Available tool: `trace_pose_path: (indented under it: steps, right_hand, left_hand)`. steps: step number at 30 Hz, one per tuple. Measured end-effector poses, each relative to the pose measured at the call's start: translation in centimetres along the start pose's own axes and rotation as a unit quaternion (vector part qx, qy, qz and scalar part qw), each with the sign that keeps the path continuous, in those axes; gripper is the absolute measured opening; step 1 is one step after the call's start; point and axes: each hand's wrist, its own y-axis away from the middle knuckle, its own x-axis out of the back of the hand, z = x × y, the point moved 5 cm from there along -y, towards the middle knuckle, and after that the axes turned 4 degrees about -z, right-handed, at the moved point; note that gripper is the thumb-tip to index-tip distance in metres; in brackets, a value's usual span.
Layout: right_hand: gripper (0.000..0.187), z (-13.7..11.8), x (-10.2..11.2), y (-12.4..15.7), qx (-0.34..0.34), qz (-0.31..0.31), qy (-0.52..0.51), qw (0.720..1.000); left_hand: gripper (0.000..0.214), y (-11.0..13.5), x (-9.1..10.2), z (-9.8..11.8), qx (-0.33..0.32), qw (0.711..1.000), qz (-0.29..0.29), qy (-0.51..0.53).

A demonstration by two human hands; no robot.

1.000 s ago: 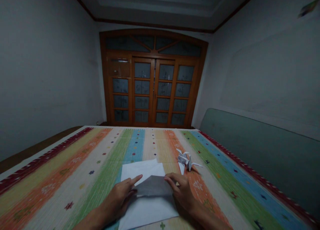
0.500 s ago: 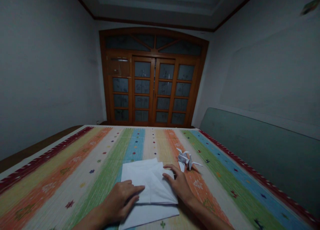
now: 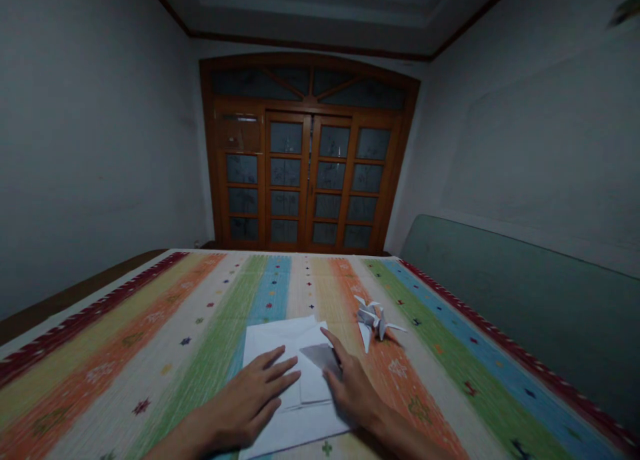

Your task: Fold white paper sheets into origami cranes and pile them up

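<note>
I am working with both hands bare. My left hand is showing its back, broad and smooth, with four long fingers and the knuckles only faintly standing out. My right hand is showing its back too, looking narrower from this side, with a slim forefinger tapering to the tip. Both wrists are running into bare forearms, the left forearm and the right forearm, which are reaching the bottom edge uncovered. The dim room light is blurring nails, creases and any fine marks, so I am leaving those untold.
</note>
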Motion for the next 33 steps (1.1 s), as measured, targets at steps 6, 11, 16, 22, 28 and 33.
trace_pose_path:
  steps: [6,11,16,22,28,33]
  right_hand:
    - [0.067,-2.3,-1.2,1.3,0.090,-0.135,0.047,0.986]
    - [0.077,-3.4,-1.3,2.0,0.075,-0.277,0.104,0.952]
    - [0.091,-4.3,-1.3,1.9,0.076,-0.324,0.105,0.937]
    - [0.096,-4.0,-1.6,2.1,0.083,-0.324,0.107,0.936]
    - [0.089,-4.4,-1.4,2.0,0.088,-0.312,0.108,0.940]
    - [0.073,-5.1,-0.9,1.9,0.097,-0.320,0.112,0.936]
  left_hand:
    - [0.076,0.4,-1.2,-1.3,0.042,0.999,-0.022,0.023]
    - [0.082,0.7,-1.9,-2.0,0.048,0.998,-0.012,0.040]
    - [0.086,0.4,-1.1,-1.0,0.032,0.999,-0.021,0.038]
    - [0.082,0.2,-1.2,-0.6,0.027,0.999,-0.008,0.032]
    - [0.081,0.2,-2.1,-1.1,0.042,0.999,-0.009,0.015]
    - [0.080,0.2,-2.2,-1.3,0.050,0.999,0.002,0.020]
